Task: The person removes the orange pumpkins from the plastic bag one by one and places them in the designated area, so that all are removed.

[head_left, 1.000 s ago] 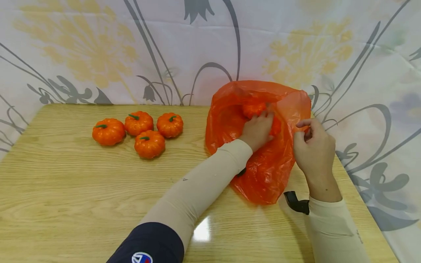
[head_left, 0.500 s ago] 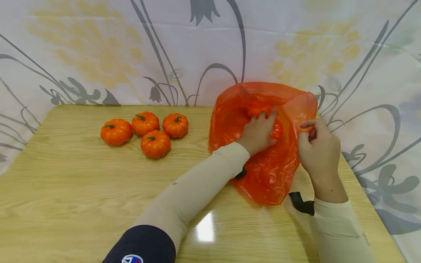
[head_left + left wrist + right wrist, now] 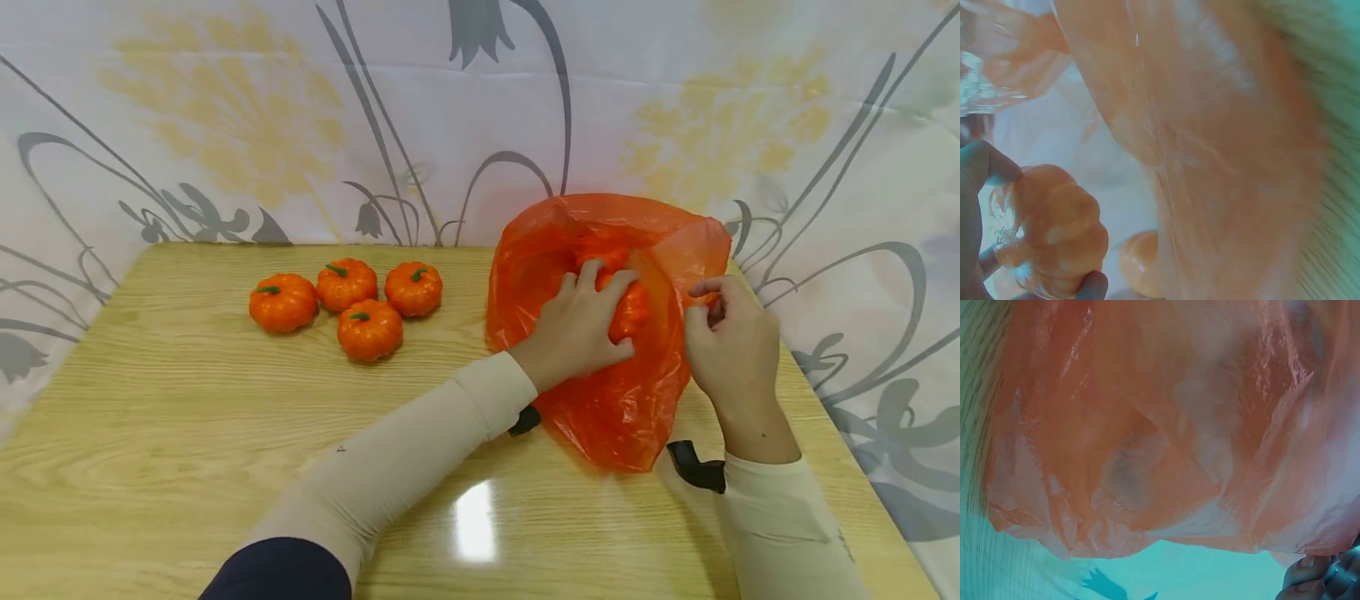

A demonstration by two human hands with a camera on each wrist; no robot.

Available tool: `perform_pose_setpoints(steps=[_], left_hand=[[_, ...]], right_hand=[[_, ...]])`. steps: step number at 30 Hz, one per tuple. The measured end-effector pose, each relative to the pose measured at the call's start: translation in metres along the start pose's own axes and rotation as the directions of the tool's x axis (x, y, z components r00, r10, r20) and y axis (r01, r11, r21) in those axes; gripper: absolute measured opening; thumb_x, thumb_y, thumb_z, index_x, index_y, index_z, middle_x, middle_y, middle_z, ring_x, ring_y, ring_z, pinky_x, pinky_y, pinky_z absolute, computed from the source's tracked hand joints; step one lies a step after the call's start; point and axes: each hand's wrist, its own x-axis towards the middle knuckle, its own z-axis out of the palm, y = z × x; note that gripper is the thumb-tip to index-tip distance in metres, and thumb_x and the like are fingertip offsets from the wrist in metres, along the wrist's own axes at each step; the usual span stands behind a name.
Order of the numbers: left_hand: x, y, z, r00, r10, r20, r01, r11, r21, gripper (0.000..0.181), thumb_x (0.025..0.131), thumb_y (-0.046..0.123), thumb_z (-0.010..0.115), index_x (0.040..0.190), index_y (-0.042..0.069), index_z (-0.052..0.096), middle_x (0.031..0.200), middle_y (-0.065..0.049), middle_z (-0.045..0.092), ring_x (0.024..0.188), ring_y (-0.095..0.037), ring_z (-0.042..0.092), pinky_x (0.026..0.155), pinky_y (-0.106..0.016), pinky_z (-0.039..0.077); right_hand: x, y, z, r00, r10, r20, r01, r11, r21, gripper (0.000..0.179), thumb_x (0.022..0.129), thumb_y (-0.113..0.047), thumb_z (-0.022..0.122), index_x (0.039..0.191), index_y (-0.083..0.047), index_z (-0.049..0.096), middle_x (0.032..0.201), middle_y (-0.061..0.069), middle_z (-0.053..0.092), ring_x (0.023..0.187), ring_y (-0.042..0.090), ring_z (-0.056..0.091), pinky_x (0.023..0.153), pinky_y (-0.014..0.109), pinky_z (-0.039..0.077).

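Note:
An orange translucent plastic bag (image 3: pixel 600 417) lies with its mouth spread open on the table's right side. Inside that mouth my left hand (image 3: pixel 570 329) grips a small orange pumpkin (image 3: pixel 1054 228), fingers over its top and thumb low on its side. Another pumpkin (image 3: pixel 1141 265) shows deeper in the bag, partly behind the plastic in the left wrist view. My right hand (image 3: pixel 738 350) pinches the bag's right edge between thumb and index finger; its fingertips appear at the bottom right corner of the right wrist view.
Several orange pumpkins with green stems, among them a front one (image 3: pixel 370 331), stand in a group left of the bag on the wooden table (image 3: pixel 225 450). A flowered cloth (image 3: pixel 300 100) hangs behind the table and drops past its right edge.
My left hand has drawn back slightly toward me, with the pumpkin now showing under its fingers. The right hand keeps its hold on the bag. The head view has turned a little left.

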Motion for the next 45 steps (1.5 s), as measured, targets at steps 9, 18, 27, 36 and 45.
perform_pose_setpoints(steps=[9,18,27,36,45], left_hand=[[-0.035,-0.018,-0.014,0.996,0.066,-0.060,-0.070,0.995,-0.074,0.073,0.084,0.039,0.069,0.145,0.025,0.032,0.141,-0.004,0.042,0.110,-0.018,0.053,0.066,-0.028,0.056],[-0.061,-0.039,-0.026,0.989,0.116,-0.087,-0.124,0.988,-0.092,0.078,0.083,0.035,0.069,0.152,0.031,0.033,0.147,-0.008,0.038,0.113,-0.021,0.054,0.064,-0.026,0.052],[-0.082,-0.060,-0.035,0.990,0.064,-0.129,-0.086,0.981,-0.173,0.072,0.081,0.031,0.074,0.143,0.024,0.037,0.139,-0.008,0.041,0.080,-0.018,0.058,0.057,-0.022,0.050],[-0.115,-0.092,-0.047,0.980,0.060,-0.188,-0.094,0.979,-0.178,0.073,0.080,0.028,0.075,0.142,0.019,0.037,0.142,-0.005,0.044,0.101,-0.020,0.063,0.083,-0.032,0.058],[-0.138,-0.116,-0.060,0.974,0.063,-0.218,-0.098,0.983,-0.155,0.074,0.080,0.026,0.078,0.145,0.021,0.042,0.144,-0.010,0.041,0.094,-0.023,0.068,0.080,-0.029,0.059]], right_hand=[[-0.003,-0.002,0.004,0.999,0.016,0.037,-0.016,1.000,-0.007,0.020,0.089,-0.005,0.051,0.097,-0.002,0.068,0.057,0.007,0.046,0.042,0.000,0.027,0.042,0.021,0.026],[-0.004,-0.004,0.007,0.998,0.002,0.065,-0.001,1.000,-0.015,0.020,0.088,-0.006,0.050,0.097,-0.002,0.067,0.057,0.005,0.043,0.041,0.004,0.028,0.040,0.024,0.026],[-0.006,-0.005,0.007,0.996,-0.017,0.085,0.019,1.000,-0.018,0.019,0.089,-0.006,0.051,0.097,-0.001,0.067,0.057,0.005,0.044,0.041,0.005,0.029,0.040,0.024,0.026],[-0.009,-0.006,0.010,0.994,-0.027,0.108,0.029,0.999,-0.014,0.019,0.088,-0.006,0.051,0.097,-0.002,0.067,0.057,0.005,0.045,0.041,0.006,0.030,0.040,0.024,0.027],[-0.010,-0.008,0.013,0.993,-0.051,0.106,0.052,0.999,-0.005,0.019,0.087,-0.004,0.050,0.096,-0.001,0.066,0.057,0.005,0.045,0.042,0.010,0.032,0.041,0.025,0.027]])
